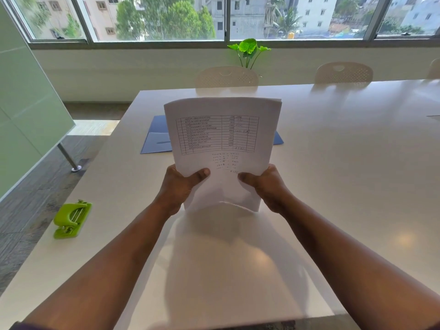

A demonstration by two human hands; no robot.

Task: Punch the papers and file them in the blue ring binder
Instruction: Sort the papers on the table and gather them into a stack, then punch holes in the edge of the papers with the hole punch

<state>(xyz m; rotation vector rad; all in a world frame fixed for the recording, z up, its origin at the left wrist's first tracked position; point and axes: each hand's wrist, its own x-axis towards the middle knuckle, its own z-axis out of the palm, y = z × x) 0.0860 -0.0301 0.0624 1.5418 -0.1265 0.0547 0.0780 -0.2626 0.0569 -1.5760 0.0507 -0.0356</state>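
White and glossy, the table (333,163) runs from the near edge toward a long window, with chairs and a small plant at its far side. Above its middle the papers (221,139) are held upright, long axis vertical, printed table facing the camera; the lower corners are clamped by the left hand (182,186) and the right hand (264,184), thumbs in front and fingers behind, the two hands set apart across the sheet width. The punch (72,219), green, is seen on the table well to the left and nearer than the papers, close to the table's left edge, so the left hand is judged the nearer one for the punching step, which appears not yet done. The binder (157,134) lies flat and open beyond the papers, straight ahead of both hands. Most of it is hidden by the stack; only a blue left part and a sliver at the right are shown, and its rings cannot be made out. How many sheets are held cannot be told, and the handwriting is too faint to read.
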